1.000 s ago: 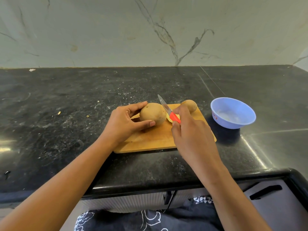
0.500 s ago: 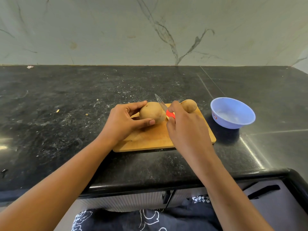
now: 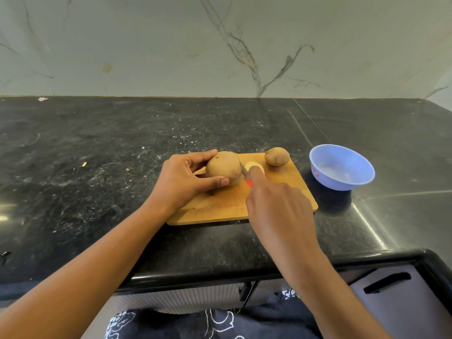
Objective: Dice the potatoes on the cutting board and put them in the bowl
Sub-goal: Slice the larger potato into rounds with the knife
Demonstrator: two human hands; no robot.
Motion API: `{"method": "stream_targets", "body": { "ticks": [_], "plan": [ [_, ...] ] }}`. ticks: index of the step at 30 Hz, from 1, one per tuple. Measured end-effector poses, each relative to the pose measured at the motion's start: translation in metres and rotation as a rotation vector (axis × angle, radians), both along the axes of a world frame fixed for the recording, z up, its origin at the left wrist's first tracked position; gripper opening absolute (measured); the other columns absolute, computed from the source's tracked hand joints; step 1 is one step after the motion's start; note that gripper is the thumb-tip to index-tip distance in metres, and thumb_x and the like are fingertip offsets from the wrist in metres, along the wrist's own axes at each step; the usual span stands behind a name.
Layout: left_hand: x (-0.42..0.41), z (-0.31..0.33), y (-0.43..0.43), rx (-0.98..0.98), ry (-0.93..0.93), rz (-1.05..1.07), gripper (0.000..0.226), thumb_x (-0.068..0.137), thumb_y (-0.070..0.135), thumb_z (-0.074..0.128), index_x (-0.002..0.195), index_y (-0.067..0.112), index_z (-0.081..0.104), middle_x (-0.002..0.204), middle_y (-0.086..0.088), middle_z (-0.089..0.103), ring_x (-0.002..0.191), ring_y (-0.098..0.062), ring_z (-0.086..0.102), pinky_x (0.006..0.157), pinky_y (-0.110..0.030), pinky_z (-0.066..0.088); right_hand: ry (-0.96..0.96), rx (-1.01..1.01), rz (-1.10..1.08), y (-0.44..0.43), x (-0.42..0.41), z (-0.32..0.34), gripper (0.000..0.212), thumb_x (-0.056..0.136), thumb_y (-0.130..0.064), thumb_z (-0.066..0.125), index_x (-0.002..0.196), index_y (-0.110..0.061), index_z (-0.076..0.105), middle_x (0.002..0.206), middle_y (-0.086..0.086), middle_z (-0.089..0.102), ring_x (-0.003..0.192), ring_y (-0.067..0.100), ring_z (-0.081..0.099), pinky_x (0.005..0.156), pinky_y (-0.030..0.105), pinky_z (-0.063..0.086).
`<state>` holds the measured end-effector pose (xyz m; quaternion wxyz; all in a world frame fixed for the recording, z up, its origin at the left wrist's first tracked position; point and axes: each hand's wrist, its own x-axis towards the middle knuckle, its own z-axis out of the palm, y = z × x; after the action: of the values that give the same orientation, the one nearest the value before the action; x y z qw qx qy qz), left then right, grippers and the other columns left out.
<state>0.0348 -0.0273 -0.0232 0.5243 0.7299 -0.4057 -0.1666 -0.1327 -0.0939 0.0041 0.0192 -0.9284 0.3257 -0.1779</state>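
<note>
Black counter [image 3: 97,143], marble wall [image 3: 146,45], wooden board [image 3: 220,206]

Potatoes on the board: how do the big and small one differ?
The big potato is gripped by the left hand; the small potato lies untouched at the far right of the cutting board. The knife, in the right hand, is against the big potato; the small potato is whole. Both are brown, unpeeled.

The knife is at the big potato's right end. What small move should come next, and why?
Probably press the knife down through the big potato: the left hand steadies it, the right hand holds the blade against its right end, and only one pale slice lies cut.
</note>
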Motion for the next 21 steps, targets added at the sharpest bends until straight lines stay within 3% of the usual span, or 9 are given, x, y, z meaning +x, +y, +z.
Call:
{"method": "stream_targets", "body": {
  "ticks": [2,5,10,14,18,21],
  "plan": [
    [0.000,0.000,0.000,0.001,-0.002,0.005,0.080,0.049,0.040,0.082,0.124,0.021,0.062,0.117,0.016,0.063,0.106,0.010,0.057,0.095,-0.011,0.044,-0.056,-0.050,-0.030,0.003,0.008,0.000,0.019,0.094,-0.013,0.047,0.112,-0.019,0.048,0.052,-0.006,0.022,0.043,0.008,0.018,0.041,0.026,0.009],
    [-0.001,0.001,0.000,-0.002,0.000,0.008,0.078,0.050,0.040,0.082,0.123,0.021,0.062,0.116,0.015,0.064,0.107,0.008,0.058,0.093,-0.010,0.044,-0.017,-0.036,-0.003,-0.001,0.017,-0.006,0.020,0.098,-0.015,0.041,0.116,-0.020,0.044,0.055,-0.006,0.024,0.045,0.009,0.020,0.042,0.026,0.010],
    [0.000,0.001,0.000,0.007,-0.013,-0.005,0.078,0.052,0.040,0.082,0.125,0.023,0.061,0.117,0.017,0.062,0.108,0.009,0.056,0.094,-0.008,0.042,-0.066,-0.070,0.010,0.006,0.003,-0.013,0.030,0.068,-0.007,0.075,0.094,-0.012,0.062,0.046,-0.010,0.018,0.042,0.000,-0.002,0.046,0.017,-0.004],
    [0.001,0.001,0.000,-0.003,0.001,0.001,0.079,0.051,0.040,0.083,0.125,0.021,0.062,0.120,0.013,0.064,0.110,0.007,0.056,0.098,-0.013,0.043,-0.005,-0.057,0.015,-0.001,0.019,-0.014,0.017,0.088,-0.012,0.058,0.103,-0.017,0.054,0.050,-0.010,0.014,0.040,0.005,0.011,0.041,0.023,0.004],
    [0.001,-0.001,-0.001,0.004,0.002,-0.001,0.078,0.054,0.037,0.084,0.126,0.021,0.061,0.121,0.012,0.063,0.110,0.007,0.056,0.094,-0.006,0.041,-0.049,-0.050,0.012,0.001,0.007,-0.023,0.022,0.073,-0.009,0.073,0.090,-0.015,0.060,0.047,-0.012,0.017,0.040,0.001,0.002,0.043,0.018,-0.002],
    [0.002,-0.001,-0.002,0.008,-0.013,0.002,0.078,0.054,0.039,0.083,0.127,0.022,0.061,0.122,0.012,0.063,0.112,0.006,0.056,0.094,-0.005,0.040,0.024,-0.091,0.047,-0.004,0.014,-0.027,0.017,0.093,-0.017,0.052,0.109,-0.018,0.049,0.055,-0.009,0.029,0.043,0.004,0.018,0.041,0.022,0.010]
  ]
}}
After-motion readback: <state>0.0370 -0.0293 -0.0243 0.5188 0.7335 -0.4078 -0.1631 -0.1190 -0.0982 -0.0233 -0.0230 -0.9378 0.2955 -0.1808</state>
